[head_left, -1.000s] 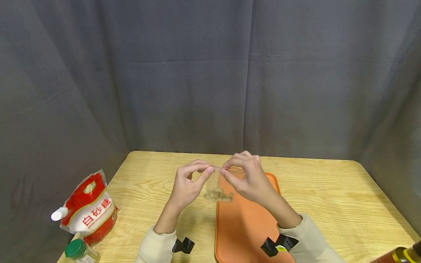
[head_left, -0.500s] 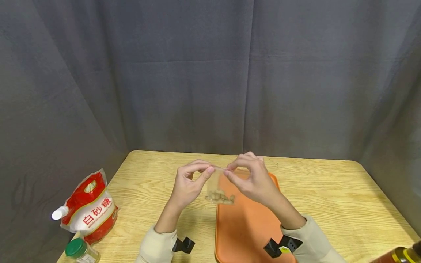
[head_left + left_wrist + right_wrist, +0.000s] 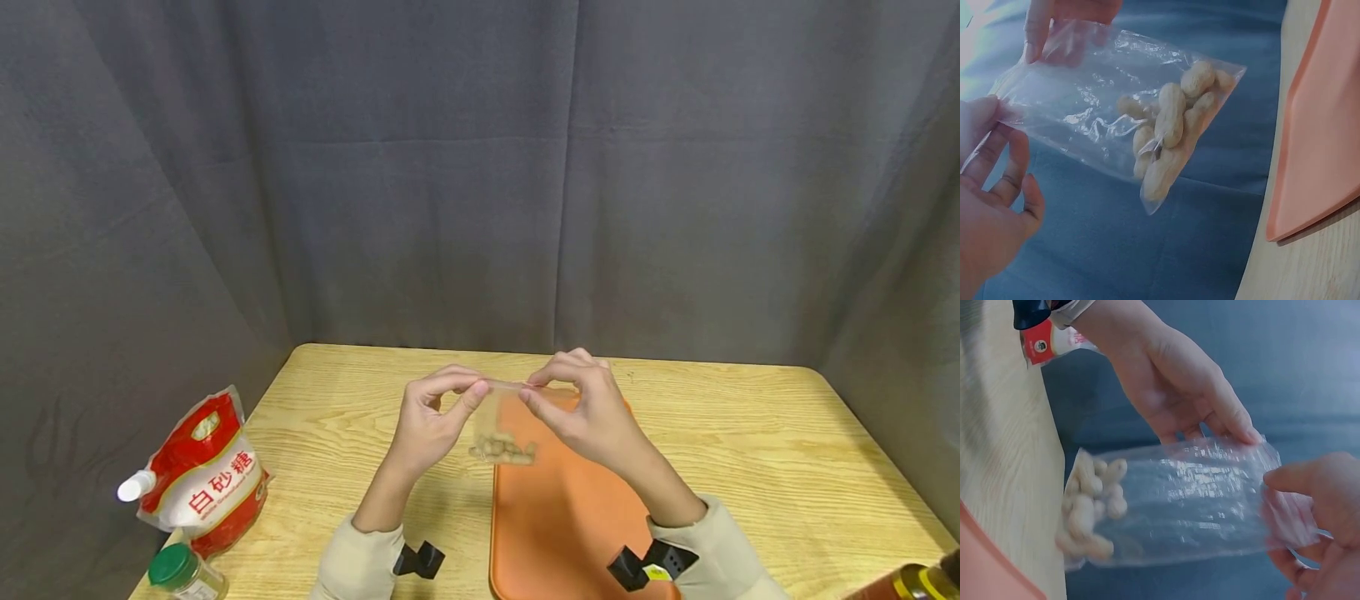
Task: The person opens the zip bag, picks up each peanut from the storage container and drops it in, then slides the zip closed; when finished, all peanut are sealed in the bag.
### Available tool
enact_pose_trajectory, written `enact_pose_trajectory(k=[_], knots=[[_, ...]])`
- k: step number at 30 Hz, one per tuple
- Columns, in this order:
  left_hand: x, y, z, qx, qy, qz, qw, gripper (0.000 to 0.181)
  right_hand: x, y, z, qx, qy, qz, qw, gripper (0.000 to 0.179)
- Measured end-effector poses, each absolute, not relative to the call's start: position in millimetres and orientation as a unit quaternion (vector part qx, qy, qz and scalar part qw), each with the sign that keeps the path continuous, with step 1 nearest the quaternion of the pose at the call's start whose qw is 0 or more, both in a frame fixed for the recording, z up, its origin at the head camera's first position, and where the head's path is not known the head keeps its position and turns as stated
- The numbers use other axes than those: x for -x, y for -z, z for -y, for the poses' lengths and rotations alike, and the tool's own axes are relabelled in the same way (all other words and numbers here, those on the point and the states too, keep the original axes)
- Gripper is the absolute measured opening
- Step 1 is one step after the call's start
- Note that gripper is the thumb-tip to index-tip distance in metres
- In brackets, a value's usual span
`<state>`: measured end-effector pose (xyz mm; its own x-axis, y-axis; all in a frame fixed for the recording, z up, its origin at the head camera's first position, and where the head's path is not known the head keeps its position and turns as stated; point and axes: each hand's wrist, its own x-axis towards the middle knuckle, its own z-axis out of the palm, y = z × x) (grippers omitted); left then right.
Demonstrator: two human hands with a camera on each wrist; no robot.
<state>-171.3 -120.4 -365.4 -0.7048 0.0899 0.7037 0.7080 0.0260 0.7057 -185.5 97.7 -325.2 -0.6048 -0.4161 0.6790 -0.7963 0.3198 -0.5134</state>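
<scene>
Between both hands hangs a clear plastic zip bag (image 3: 1091,94) with several unshelled peanuts (image 3: 1171,115) gathered at its bottom. In the head view my left hand (image 3: 429,421) pinches the bag's top edge at its left corner between thumb and forefinger. My right hand (image 3: 581,412) pinches the same edge farther right, thumb toward me. The right wrist view shows the bag's top strip (image 3: 1285,512) running between the two pinches, and the peanuts (image 3: 1088,512) bunched at the opposite end. The bag is held up above the left side of an orange tray (image 3: 555,517).
At the table's left edge stands a red and white sugar pouch (image 3: 213,483) with a white cap. Before it is a small jar with a green lid (image 3: 174,568). A dark-capped bottle (image 3: 911,583) lies at the lower right corner. Grey curtains (image 3: 420,208) surround the wooden table (image 3: 720,442).
My right hand has slid rightward along the bag's top edge, widening the gap between the two pinches. The left hand has stayed in place; the peanuts shifted slightly right.
</scene>
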Motion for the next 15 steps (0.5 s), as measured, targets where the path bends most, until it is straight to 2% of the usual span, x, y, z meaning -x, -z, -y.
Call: enact_pose_trajectory(k=[8,15], knots=[[172.7,366.6,119.7,0.307,0.629,0.669,0.249,0.010,186.7,326.7,-103.6,-0.396,-0.435,0.776,0.227,0.012],[173.3,367.5,121.6,0.303,0.631,0.670,0.247,0.010,187.3,326.8,-107.5,-0.393,-0.428,0.783,0.222,0.008]])
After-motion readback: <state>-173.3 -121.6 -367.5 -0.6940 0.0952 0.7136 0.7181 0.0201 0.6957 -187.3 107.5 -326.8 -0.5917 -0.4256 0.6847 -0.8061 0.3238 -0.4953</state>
